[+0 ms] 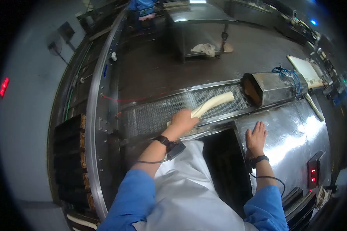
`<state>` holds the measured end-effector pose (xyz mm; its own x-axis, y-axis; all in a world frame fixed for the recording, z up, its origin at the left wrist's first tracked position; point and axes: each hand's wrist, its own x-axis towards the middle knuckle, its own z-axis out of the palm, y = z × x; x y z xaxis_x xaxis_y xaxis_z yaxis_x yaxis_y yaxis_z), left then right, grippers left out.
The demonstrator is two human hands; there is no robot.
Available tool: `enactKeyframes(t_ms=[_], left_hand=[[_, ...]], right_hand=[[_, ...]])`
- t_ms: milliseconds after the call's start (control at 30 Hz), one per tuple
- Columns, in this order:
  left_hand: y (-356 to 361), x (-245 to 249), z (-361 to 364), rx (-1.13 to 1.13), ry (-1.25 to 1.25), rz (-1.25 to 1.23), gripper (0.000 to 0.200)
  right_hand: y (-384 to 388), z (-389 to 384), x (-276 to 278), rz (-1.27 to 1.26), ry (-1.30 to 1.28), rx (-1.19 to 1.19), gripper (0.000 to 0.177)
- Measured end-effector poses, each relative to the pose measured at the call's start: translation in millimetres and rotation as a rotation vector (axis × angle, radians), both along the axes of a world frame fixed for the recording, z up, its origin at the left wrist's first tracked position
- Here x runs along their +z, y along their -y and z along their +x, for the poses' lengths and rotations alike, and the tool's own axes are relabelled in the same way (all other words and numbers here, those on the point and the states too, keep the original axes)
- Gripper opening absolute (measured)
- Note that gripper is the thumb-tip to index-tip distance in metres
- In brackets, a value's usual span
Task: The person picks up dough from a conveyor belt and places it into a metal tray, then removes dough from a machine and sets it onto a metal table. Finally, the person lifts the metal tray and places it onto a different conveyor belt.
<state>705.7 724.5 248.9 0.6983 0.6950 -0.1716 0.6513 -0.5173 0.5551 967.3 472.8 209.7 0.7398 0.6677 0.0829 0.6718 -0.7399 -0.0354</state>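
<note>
My left hand (183, 122) is closed around a long pale roll of dough (215, 102). The roll lies along a metal mesh conveyor belt (154, 117), and its far end reaches right toward a metal housing (278, 88) over the belt. A small bit of the roll shows on the other side of the hand; the palm hides its middle. Flat on a shiny steel table (285, 123), my right hand (257, 138) has its fingers stretched out and holds nothing. Both wrists carry a dark band with a cable.
Dark trays (70, 163) are stacked at the left beside a metal rail (91, 127). A red-lit display (314, 171) stands on the right. Another dough strip (315, 107) hangs beyond the housing. A person in blue (142, 5) is at the back near a steel table (198, 13).
</note>
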Motion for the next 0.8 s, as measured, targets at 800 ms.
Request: enactKeyframes(t_ms=[800], left_hand=[[324, -9, -579, 2.127, 0.466, 0.425, 0.036]], right_hand=[[25, 86, -136, -0.075, 0.637, 0.255, 0.058]])
